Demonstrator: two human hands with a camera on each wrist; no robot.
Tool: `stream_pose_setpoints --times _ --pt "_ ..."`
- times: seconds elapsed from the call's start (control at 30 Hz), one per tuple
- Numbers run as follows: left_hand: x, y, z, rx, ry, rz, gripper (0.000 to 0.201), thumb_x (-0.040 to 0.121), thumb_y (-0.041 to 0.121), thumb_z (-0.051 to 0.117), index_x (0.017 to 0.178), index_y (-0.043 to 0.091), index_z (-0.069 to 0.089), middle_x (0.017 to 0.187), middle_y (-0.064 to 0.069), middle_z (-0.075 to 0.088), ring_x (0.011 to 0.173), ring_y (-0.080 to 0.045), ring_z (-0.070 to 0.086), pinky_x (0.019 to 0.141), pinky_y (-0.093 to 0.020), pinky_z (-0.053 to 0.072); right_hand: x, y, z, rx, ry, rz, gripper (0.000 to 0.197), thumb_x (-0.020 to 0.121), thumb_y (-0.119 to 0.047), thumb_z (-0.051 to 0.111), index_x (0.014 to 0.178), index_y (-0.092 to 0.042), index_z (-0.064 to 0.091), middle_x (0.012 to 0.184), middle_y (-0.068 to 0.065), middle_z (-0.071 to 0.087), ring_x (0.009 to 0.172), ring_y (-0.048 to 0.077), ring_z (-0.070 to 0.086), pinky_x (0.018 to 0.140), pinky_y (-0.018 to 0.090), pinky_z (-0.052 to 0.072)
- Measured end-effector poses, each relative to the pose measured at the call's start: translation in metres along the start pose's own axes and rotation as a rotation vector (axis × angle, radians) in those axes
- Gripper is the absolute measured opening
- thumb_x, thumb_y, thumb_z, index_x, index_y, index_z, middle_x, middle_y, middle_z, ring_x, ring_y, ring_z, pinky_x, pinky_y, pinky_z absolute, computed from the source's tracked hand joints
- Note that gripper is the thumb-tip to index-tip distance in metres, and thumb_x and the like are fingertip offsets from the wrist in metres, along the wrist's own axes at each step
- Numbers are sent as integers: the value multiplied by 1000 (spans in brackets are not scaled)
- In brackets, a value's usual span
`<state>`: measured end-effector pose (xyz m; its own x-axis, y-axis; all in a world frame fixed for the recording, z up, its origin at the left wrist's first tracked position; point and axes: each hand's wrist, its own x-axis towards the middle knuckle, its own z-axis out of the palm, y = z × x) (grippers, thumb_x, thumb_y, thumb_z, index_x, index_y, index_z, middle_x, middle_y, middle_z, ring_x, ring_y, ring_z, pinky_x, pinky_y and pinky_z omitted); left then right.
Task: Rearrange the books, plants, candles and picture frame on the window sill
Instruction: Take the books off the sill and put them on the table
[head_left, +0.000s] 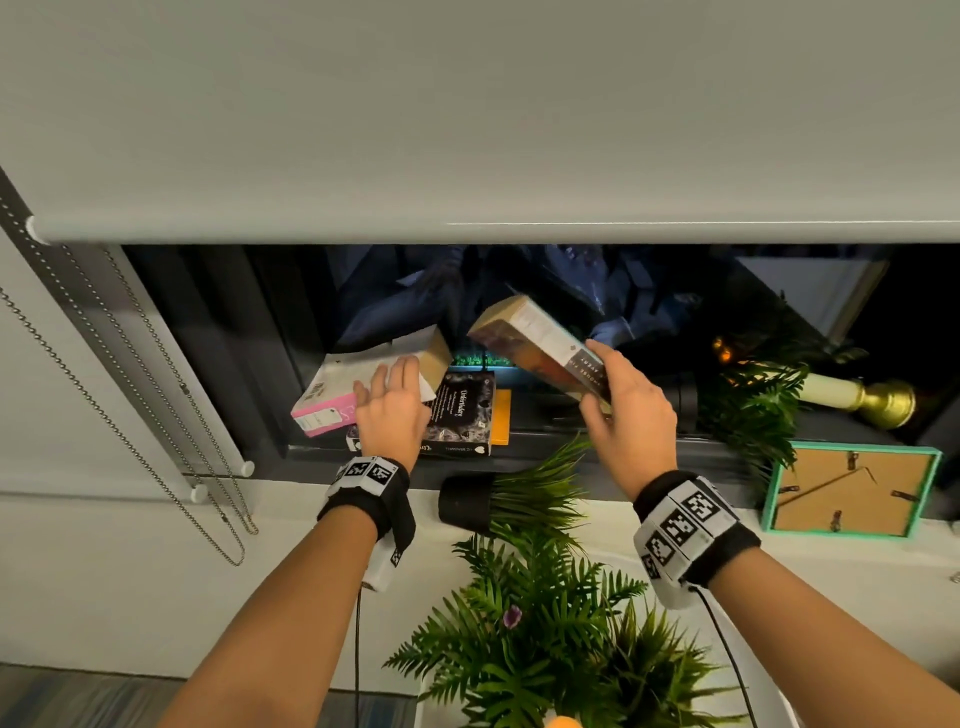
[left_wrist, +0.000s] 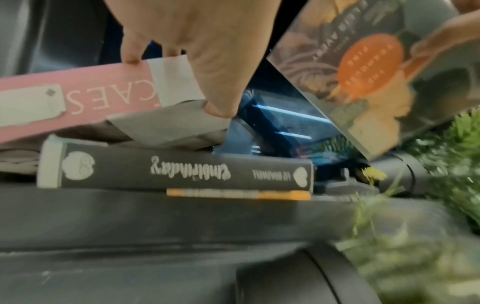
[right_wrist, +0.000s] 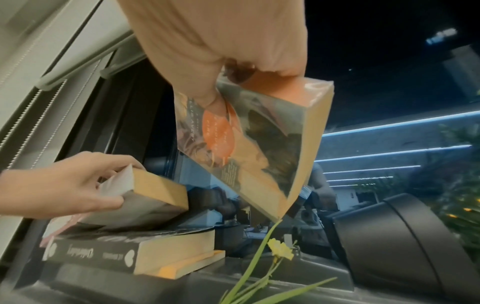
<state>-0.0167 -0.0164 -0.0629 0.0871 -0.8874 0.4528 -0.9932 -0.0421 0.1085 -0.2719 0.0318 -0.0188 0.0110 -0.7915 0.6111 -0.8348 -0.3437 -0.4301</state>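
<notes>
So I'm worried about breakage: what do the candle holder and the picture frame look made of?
Candle holder: seemingly metal, shiny gold; bright highlights suggest brass or plating. Picture frame: painted teal rim, wood or plastic; brown fibreboard-like back with metal clips. Glass not visible.

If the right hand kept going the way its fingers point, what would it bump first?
Probably the dark window glass behind the sill; the right hand already grips the tilted orange-circle paperback. Depth is unclear.

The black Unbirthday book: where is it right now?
In the head view the black book lies flat at the sill's left end, under the pink book the left hand holds, atop a thin orange book.
</notes>
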Motion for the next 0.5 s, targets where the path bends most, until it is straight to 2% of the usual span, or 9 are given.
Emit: stream_pose_setpoints --times 0.07,0.13,0.33,0.43,0.5 --pt "5 -7 -8 -91 96 -39 61 78 13 67 135 6 45 128 -16 57 120 -34 52 97 -51 45 -1 2 -3 42 -3 47 53 86 -14 57 136 -24 43 119 0 64 103 22 62 82 31 47" --pt "8 -15 -17 -176 172 -75 59 78 14 66 133 5 47 124 -16 58 113 -36 55 88 -48 48 -4 3 -3 107 17 84 50 86 -14 56 134 -24 44 116 0 66 101 23 64 83 33 50" --pt "-9 -15 -55 -290 320 -91 61 79 22 72 134 10 48 125 -10 60 116 -29 57 81 -46 51 -3 0 8 239 95 135 45 87 -12 57 130 -21 48 111 4 68 97 25 66 85 36 52" --pt "-24 -8 -74 -359 388 -95 62 76 25 73 133 14 48 119 -9 63 109 -28 60 72 -49 51 -3 -8 9 298 106 147 43 88 -12 57 129 -20 49 107 4 69 92 23 67 84 35 53" --pt "-30 -2 -86 -432 415 -131 62 74 29 73 130 17 49 113 -7 64 101 -26 61 71 -45 51 -4 -14 9 327 115 152 42 88 -13 58 128 -19 50 105 3 69 90 21 66 83 34 54"
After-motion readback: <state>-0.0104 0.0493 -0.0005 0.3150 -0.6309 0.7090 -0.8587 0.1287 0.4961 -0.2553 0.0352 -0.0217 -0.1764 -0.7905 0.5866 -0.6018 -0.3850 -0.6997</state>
